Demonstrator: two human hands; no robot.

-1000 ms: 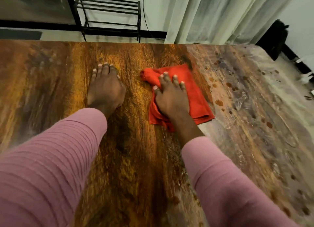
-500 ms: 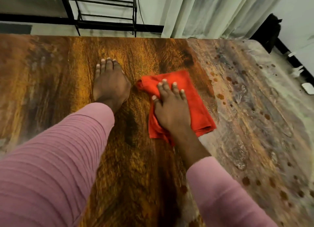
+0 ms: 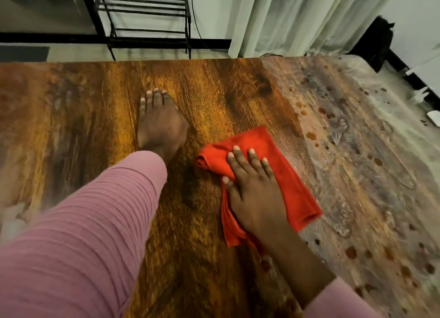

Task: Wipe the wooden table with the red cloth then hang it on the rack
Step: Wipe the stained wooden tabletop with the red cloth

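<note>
Field notes, L to R

- Far back L: black rack [image 3: 142,20] on the floor beyond the table's far edge, well apart from the cloth. Hanging is the later job, not yet due by my reckoning
- Wooden table [image 3: 71,132]: L and middle look glossy brown
- Pink sleeve [image 3: 83,234] comes in from lower L. Left hand [image 3: 162,125] lies flat on bare wood, fingers straight and close together, holding nothing. Reads as a brace
- Red cloth [image 3: 298,191]: on the table just R of centre, folded over, its L end bunched into a small roll. Near the left hand but not touching it
- Right hand [image 3: 254,194]: palm down on the cloth, fingers straight and a little spread, thumb at the cloth's L edge. Pressing, not gripping
- R of cloth: dull greyish film w/ brown spots [image 3: 352,252], right up to the table's R edge. Pale curtain [image 3: 309,15] behind

Step in hand: wiping. Approx half done, judging by gloss vs film

To do it well, imo: flat palm and even weight so the whole pad bears down, overlapping passes worked R into the film, left hand planted for balance. Flatten that roll or it may skip spots. Refold if the face loads up
</note>
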